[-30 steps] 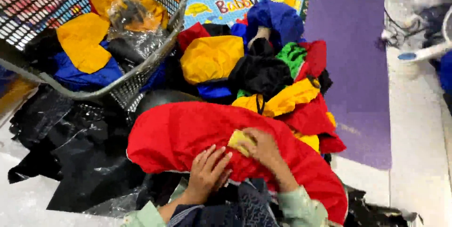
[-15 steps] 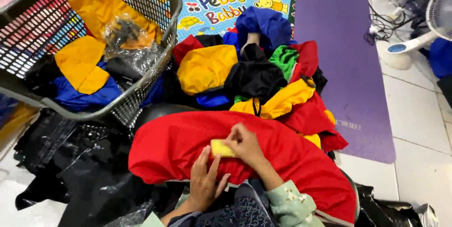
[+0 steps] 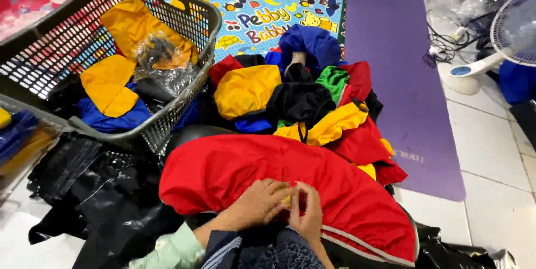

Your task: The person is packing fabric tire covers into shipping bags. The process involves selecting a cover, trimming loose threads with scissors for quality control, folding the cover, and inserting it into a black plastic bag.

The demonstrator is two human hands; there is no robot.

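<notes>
pale mint-green sleeve [image 3: 167, 251] on left arm, dark navy patterned garment [image 3: 268, 252] w/ stripes, bare hands

Red garment [image 3: 335, 185] lies spread out, perhaps with a yellow tag [image 3: 286, 197].

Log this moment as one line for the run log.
left hand: on red garment | right hand: pinching small yellow piece | grey basket: behind

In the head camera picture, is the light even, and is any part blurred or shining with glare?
Head view: light is soft and even, with no hard shadows; the red cloth is sharp. Both hands look slightly soft. The black plastic sheet and the clear bag in the basket show small glints.
</notes>
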